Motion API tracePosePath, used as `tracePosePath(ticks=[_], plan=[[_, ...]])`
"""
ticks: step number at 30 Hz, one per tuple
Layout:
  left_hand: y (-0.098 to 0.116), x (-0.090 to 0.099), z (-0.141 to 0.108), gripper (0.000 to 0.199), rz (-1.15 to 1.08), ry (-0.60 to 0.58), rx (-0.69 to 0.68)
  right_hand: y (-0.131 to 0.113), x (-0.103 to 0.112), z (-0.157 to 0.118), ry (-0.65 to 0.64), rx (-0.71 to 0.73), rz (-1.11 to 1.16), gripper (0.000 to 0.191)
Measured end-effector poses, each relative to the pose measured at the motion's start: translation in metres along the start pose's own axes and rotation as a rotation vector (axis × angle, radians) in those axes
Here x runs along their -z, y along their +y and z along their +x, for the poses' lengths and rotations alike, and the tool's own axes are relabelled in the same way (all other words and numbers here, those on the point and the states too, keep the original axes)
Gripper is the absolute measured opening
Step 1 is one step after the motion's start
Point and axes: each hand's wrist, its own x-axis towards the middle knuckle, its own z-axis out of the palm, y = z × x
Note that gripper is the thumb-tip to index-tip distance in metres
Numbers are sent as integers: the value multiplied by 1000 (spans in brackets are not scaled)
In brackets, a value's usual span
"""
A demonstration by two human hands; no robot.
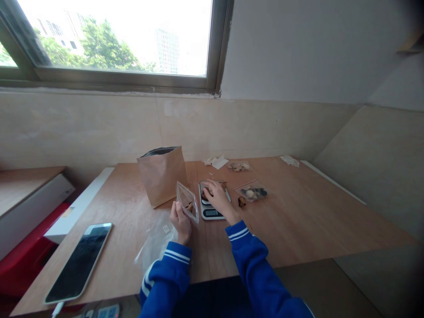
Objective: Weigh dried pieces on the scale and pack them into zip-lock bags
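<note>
My left hand point(181, 223) grips a small clear zip bag point(187, 201) by its left side; its mouth gapes and a few brown dried pieces lie inside. With fingers curled down onto the pan, my right hand point(217, 198) grasps at dried brown pieces point(222, 183) on a white kitchen scale point(213, 214). The hand hides part of the pan. The scale's display is lit, but its digits are too small to read. One dark brown piece point(242, 202) lies on the table right of the scale.
A brown paper pouch point(162, 176) stands open behind my left hand. Clear plastic bags point(155, 243) lie near my left sleeve. Two filled bags, one dark point(252, 191) and one pale point(239, 166), lie at right. A phone point(79, 263) with a cable rests at left.
</note>
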Motion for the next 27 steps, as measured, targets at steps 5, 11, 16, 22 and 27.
tracePosePath(ticks=[5, 11, 16, 22, 27], plan=[[-5, 6, -5, 46, 56, -71, -98, 30, -22, -12, -147, 58, -267, 36], [1, 0, 3, 44, 79, 33, -36, 34, -22, -10, -161, 129, -261, 32], [8, -4, 4, 43, 120, -1, -56, 44, -18, -4, -149, 113, -60, 37], [13, -4, -1, 42, 174, -80, -78, 49, -18, 0, 40, -108, 186, 31], [12, -5, 1, 41, 160, -90, -75, 27, -10, 5, 161, -244, 328, 27]])
